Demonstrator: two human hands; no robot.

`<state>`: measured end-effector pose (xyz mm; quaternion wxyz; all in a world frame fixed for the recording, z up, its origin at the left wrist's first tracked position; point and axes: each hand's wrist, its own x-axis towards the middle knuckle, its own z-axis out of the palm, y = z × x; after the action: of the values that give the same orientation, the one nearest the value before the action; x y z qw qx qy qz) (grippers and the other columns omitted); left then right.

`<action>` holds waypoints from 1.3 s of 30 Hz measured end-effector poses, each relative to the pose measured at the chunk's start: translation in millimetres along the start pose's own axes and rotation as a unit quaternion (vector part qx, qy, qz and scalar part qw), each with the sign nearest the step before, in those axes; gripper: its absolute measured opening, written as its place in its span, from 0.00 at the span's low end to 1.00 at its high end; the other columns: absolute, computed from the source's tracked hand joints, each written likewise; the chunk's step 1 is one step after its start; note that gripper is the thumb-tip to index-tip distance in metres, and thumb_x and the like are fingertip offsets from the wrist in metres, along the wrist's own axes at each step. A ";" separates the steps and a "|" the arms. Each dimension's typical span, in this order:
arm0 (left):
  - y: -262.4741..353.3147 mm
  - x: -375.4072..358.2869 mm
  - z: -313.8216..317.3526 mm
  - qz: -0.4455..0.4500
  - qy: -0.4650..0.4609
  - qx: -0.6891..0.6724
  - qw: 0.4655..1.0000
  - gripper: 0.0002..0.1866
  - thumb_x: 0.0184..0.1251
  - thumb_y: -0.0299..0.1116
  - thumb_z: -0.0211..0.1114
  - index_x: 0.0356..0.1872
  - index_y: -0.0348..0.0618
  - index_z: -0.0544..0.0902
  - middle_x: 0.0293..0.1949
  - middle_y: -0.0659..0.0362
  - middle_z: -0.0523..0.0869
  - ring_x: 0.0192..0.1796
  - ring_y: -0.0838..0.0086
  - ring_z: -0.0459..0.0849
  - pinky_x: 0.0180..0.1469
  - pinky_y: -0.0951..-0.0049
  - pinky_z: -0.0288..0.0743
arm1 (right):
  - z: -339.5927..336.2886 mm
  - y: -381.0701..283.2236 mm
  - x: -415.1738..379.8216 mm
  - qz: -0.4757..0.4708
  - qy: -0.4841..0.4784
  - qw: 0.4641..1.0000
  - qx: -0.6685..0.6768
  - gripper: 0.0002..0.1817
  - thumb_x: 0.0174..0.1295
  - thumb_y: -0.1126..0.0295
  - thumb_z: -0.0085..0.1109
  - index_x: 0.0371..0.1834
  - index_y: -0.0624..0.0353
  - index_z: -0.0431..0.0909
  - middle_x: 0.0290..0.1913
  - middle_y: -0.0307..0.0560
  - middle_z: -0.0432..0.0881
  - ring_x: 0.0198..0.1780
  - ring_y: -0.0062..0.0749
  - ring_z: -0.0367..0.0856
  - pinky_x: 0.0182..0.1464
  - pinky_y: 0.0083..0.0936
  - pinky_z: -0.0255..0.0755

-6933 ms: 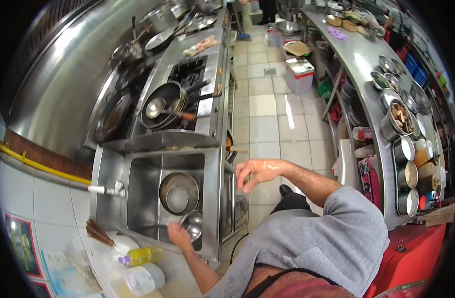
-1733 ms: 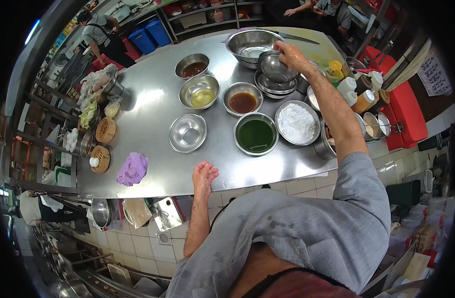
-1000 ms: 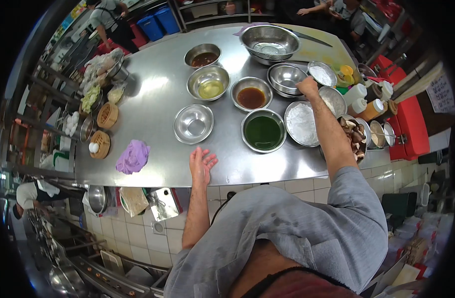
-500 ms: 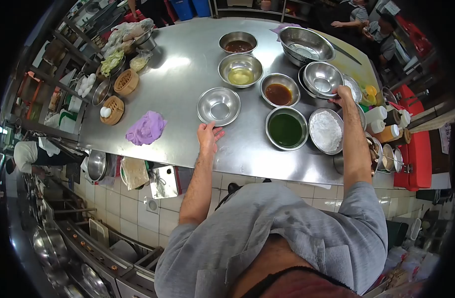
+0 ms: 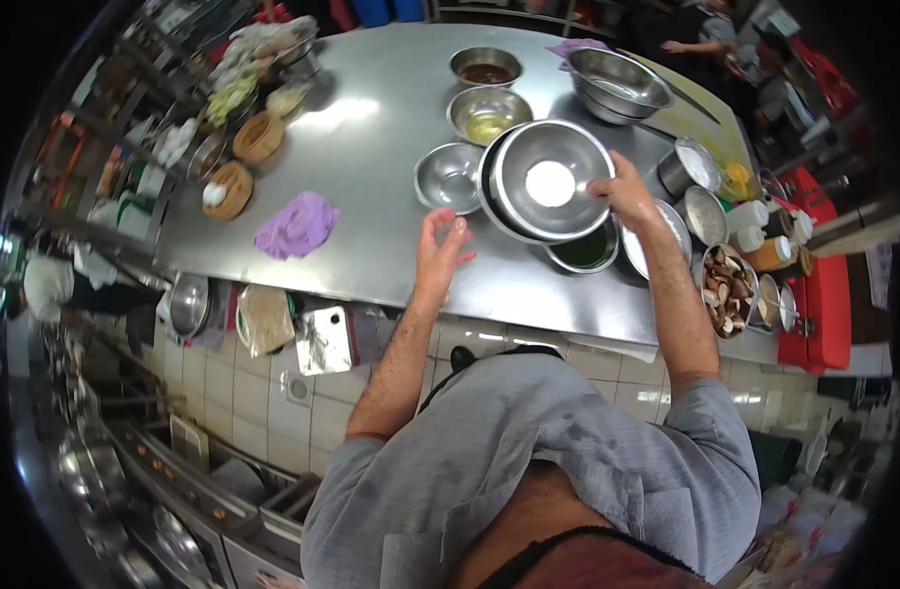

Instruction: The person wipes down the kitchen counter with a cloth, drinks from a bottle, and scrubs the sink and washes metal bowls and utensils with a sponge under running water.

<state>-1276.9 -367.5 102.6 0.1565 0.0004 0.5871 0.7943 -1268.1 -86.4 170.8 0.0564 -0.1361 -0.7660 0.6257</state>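
My right hand (image 5: 630, 196) grips the rim of a nested stack of metal bowls (image 5: 558, 211), lifted and tilted above the table. The stack hides the bowl of brown sauce and part of the bowl of green liquid (image 5: 584, 253). My left hand (image 5: 440, 253) has its fingers apart and holds nothing, just below a small metal bowl (image 5: 448, 179) on the steel table. Behind that stand a bowl of pale yellow liquid (image 5: 487, 128) and a bowl of reddish-brown sauce (image 5: 485, 73). A bowl of white powder (image 5: 672, 228) is partly covered by my right wrist.
A purple cloth (image 5: 298, 225) and bamboo steamers (image 5: 228, 190) lie to the left. At right are a bowl of mushrooms (image 5: 727, 292), squeeze bottles (image 5: 767, 257) and a large colander (image 5: 619, 88). A knife (image 5: 694, 102) rests on the cutting board. Other people stand beyond the far right.
My right hand has lifted the stacked bowls and carried them left, over the sauce bowls. My left hand has come away from the small metal bowl's rim. The camera view has shifted slightly.
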 end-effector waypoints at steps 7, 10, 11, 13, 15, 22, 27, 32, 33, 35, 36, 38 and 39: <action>-7.9 -67.8 -25.1 0.136 0.211 0.306 0.918 0.23 0.49 0.36 0.67 0.44 0.34 0.70 0.46 0.48 0.71 0.48 0.61 0.71 0.52 0.65 0.66 | 98.0 28.9 -28.7 0.038 -0.211 0.976 -0.032 0.20 0.42 0.80 0.53 0.43 0.68 0.66 0.35 0.52 0.74 0.30 0.31 0.76 0.24 0.26 0.72; -38.6 -96.6 -31.8 0.147 0.306 0.350 0.873 0.19 0.46 0.30 0.64 0.38 0.34 0.69 0.42 0.48 0.72 0.47 0.58 0.71 0.51 0.63 0.65 | 117.5 45.8 -46.4 0.056 -0.270 0.960 -0.038 0.20 0.44 0.79 0.52 0.44 0.69 0.65 0.33 0.54 0.74 0.25 0.34 0.78 0.16 0.30 0.72; -48.6 -108.1 -31.7 0.159 0.336 0.365 0.854 0.18 0.46 0.29 0.64 0.38 0.34 0.69 0.42 0.48 0.72 0.47 0.58 0.71 0.51 0.63 0.65 | 120.7 54.0 -51.5 0.057 -0.289 0.954 -0.063 0.20 0.44 0.79 0.52 0.44 0.69 0.65 0.33 0.55 0.74 0.25 0.34 0.78 0.15 0.29 0.72; -58.2 -134.7 -22.8 0.156 0.393 0.359 0.832 0.16 0.46 0.26 0.63 0.37 0.34 0.69 0.45 0.46 0.73 0.49 0.57 0.72 0.53 0.62 0.64 | 125.2 57.0 -65.3 0.062 -0.331 0.937 -0.092 0.19 0.44 0.78 0.52 0.44 0.69 0.65 0.37 0.59 0.74 0.30 0.39 0.78 0.25 0.31 0.74; -72.4 -163.1 -16.4 0.145 0.452 0.349 0.808 0.16 0.46 0.26 0.63 0.36 0.34 0.69 0.47 0.45 0.72 0.50 0.56 0.72 0.54 0.62 0.64 | 136.4 77.4 -76.7 -0.006 -0.360 0.927 -0.109 0.19 0.44 0.78 0.52 0.43 0.69 0.65 0.38 0.60 0.74 0.35 0.41 0.77 0.32 0.33 0.73; -135.3 -308.4 10.5 0.106 0.686 0.242 0.678 0.18 0.46 0.26 0.67 0.36 0.34 0.69 0.52 0.46 0.73 0.46 0.66 0.77 0.47 0.68 0.73 | 168.2 82.5 -184.0 -0.156 -0.528 0.821 -0.151 0.21 0.45 0.77 0.52 0.46 0.69 0.65 0.44 0.63 0.73 0.48 0.48 0.73 0.52 0.32 0.64; -163.8 -430.8 72.5 0.131 0.806 0.227 0.531 0.17 0.45 0.26 0.68 0.34 0.37 0.68 0.49 0.48 0.74 0.47 0.65 0.76 0.50 0.68 0.70 | 171.9 70.5 -298.7 -0.179 -0.697 0.691 -0.074 0.19 0.45 0.79 0.52 0.44 0.67 0.66 0.38 0.52 0.76 0.40 0.34 0.75 0.44 0.28 0.68; -203.9 -559.5 167.1 0.126 0.906 0.139 0.380 0.17 0.46 0.28 0.68 0.32 0.39 0.68 0.48 0.48 0.75 0.46 0.63 0.75 0.50 0.66 0.69 | 131.3 71.4 -449.6 -0.200 -0.804 0.556 -0.072 0.14 0.44 0.80 0.50 0.37 0.67 0.65 0.33 0.49 0.73 0.36 0.32 0.72 0.43 0.27 0.67; -212.6 -586.2 192.0 0.104 0.920 0.123 0.356 0.17 0.46 0.28 0.68 0.32 0.39 0.67 0.48 0.48 0.75 0.47 0.63 0.75 0.49 0.67 0.69 | 119.8 78.8 -478.9 -0.227 -0.816 0.527 -0.068 0.14 0.44 0.80 0.50 0.37 0.67 0.65 0.34 0.50 0.72 0.37 0.32 0.71 0.43 0.27 0.66; -230.1 -616.1 247.6 0.044 0.943 0.142 0.297 0.17 0.46 0.28 0.68 0.32 0.39 0.67 0.49 0.47 0.75 0.46 0.64 0.76 0.47 0.68 0.70 | 80.0 81.9 -517.0 -0.266 -0.839 0.469 -0.077 0.15 0.43 0.79 0.50 0.37 0.67 0.64 0.35 0.52 0.72 0.40 0.34 0.70 0.45 0.28 0.65; -254.6 -637.8 267.9 0.056 0.951 0.155 0.262 0.17 0.47 0.29 0.68 0.31 0.39 0.66 0.49 0.48 0.75 0.44 0.67 0.76 0.45 0.70 0.71 | 58.8 86.1 -543.9 -0.265 -0.846 0.456 -0.075 0.15 0.43 0.79 0.50 0.37 0.67 0.64 0.35 0.52 0.72 0.40 0.34 0.70 0.45 0.28 0.65; -282.1 -678.7 320.9 0.022 0.968 0.096 0.230 0.17 0.48 0.29 0.68 0.31 0.38 0.66 0.49 0.49 0.75 0.42 0.70 0.76 0.45 0.72 0.70 | 16.3 99.1 -594.7 -0.282 -0.872 0.394 -0.063 0.14 0.44 0.79 0.49 0.38 0.68 0.64 0.35 0.54 0.72 0.40 0.37 0.71 0.45 0.29 0.65; -294.3 -700.5 347.5 0.004 0.976 0.100 0.195 0.17 0.48 0.30 0.67 0.30 0.39 0.66 0.42 0.52 0.77 0.38 0.74 0.74 0.42 0.74 0.70 | -6.2 105.3 -621.5 -0.275 -0.885 0.372 -0.050 0.14 0.45 0.77 0.49 0.37 0.68 0.64 0.35 0.56 0.72 0.40 0.39 0.71 0.45 0.30 0.65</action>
<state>-473.6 -140.9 64.3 -0.5454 -0.7570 0.3465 0.0971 -657.4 -235.1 121.7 -0.4915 0.7111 -0.4040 0.2993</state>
